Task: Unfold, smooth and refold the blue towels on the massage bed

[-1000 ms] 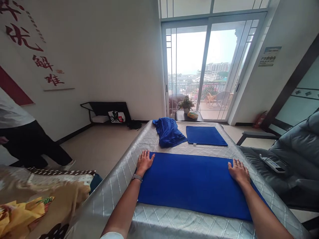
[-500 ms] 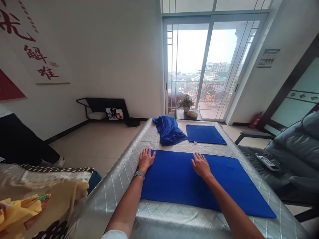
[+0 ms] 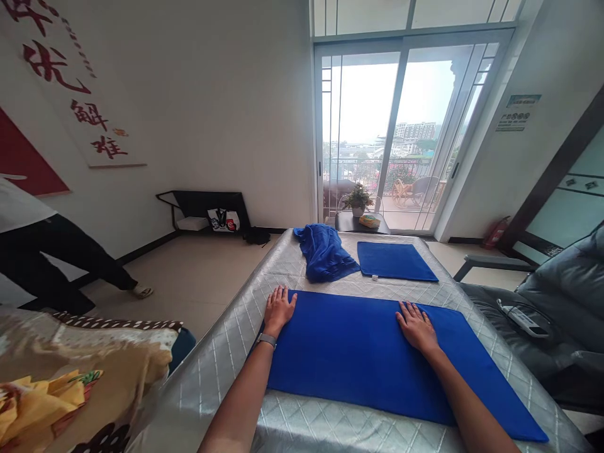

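Head camera looks down on the silver quilted table [image 3: 221, 358], where the big blue towel [image 3: 349, 355] lies spread flat before me. I reach straight forward on both sides. My left hand [image 3: 279, 308] rests flat, fingers apart, on the towel's far left corner. My right hand [image 3: 418, 327] lies palm-down, fingers spread, near its far edge, holding nothing.

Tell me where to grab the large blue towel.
Best pinch the large blue towel at its far corners, coming from the short ends: it lies flat on the quilted cover, so probably only edges lift. The left hand rests at the far-left corner.
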`<state>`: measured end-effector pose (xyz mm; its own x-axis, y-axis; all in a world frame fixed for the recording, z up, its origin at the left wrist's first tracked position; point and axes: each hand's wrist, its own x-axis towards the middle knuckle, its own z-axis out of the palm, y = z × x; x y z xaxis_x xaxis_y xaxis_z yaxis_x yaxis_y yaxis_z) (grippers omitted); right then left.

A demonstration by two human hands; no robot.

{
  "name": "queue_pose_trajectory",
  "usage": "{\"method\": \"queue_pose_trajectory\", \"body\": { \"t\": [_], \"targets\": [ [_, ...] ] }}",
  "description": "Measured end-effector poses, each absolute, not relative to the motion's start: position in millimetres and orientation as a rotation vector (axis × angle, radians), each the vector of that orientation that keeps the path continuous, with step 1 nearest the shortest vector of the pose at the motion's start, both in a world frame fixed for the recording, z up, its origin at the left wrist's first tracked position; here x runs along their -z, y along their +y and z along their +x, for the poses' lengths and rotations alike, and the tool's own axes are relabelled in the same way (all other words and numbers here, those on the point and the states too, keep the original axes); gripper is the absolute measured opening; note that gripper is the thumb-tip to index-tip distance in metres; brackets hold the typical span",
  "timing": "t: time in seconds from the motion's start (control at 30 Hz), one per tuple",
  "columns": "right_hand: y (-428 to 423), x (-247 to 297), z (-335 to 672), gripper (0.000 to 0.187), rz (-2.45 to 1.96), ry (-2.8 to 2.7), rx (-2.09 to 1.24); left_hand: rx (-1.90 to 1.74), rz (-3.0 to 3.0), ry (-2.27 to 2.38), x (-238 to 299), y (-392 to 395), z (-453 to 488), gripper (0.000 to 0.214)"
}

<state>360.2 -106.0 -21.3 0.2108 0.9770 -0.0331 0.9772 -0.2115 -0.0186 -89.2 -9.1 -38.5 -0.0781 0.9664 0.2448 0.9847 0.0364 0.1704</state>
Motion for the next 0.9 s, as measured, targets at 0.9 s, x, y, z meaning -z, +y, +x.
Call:
{"method": "queue_pose_trajectory", "body": {
  "t": [0.9],
  "targets": [
    [-117.5, 36.3, 439.2, 0.068, 2.766, 1.704, -0.049, 0.876, -2.958, -1.567, 3.8, -72.6, 92.9, 0.051]
  ]
}}
